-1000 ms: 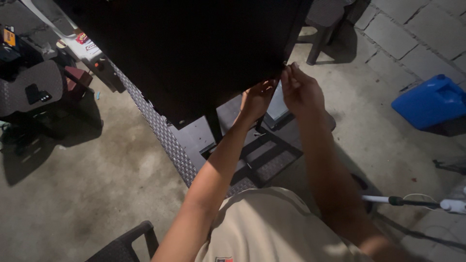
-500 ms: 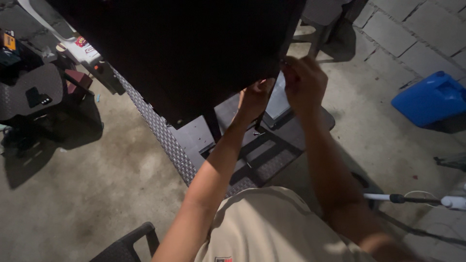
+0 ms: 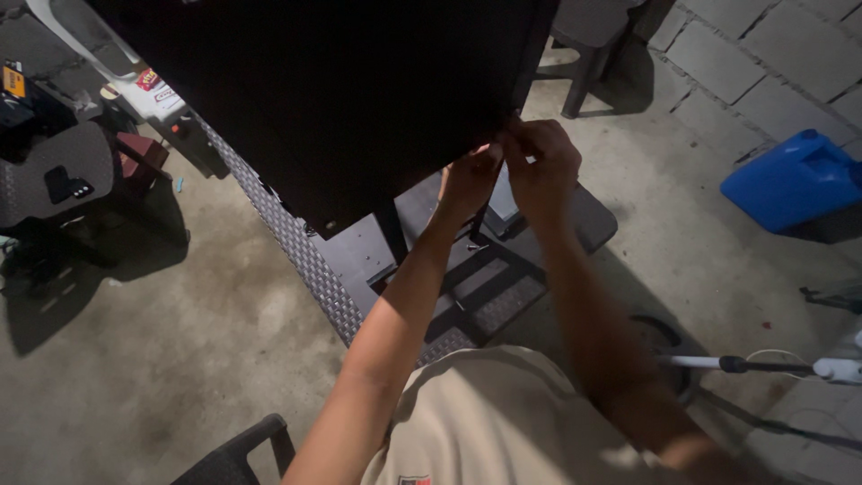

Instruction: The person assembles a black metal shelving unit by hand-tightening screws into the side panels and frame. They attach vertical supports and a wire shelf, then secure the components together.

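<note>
A large black panel (image 3: 332, 90) is held up in the upper middle of the view, tilted, with its lower right corner over a dark woven bench (image 3: 359, 260). Both hands are raised to that corner. The left hand (image 3: 467, 184) is set against the panel's lower edge, its fingers curled and pressed to the underside; what, if anything, is pinched there cannot be told. The right hand (image 3: 541, 166) is placed just beside it, touching the corner, with its fingers (image 3: 525, 135) bunched together at the panel's edge as if pinching something small, though the item itself is hidden. The two hands are nearly touching each other.

Under the hands, a slatted dark frame (image 3: 489, 287) is seen lying on the bench. A beige shirt (image 3: 476, 422) fills the bottom of the view. On the concrete floor (image 3: 162, 359), a blue canister (image 3: 790, 180) is seen at the right, well apart from the hands, beside a paved strip. A white-handled tool (image 3: 763, 365) lies at the lower right. A dark chair (image 3: 54, 175) stands at the left, and part of another chair (image 3: 233, 454) shows at the bottom edge.
</note>
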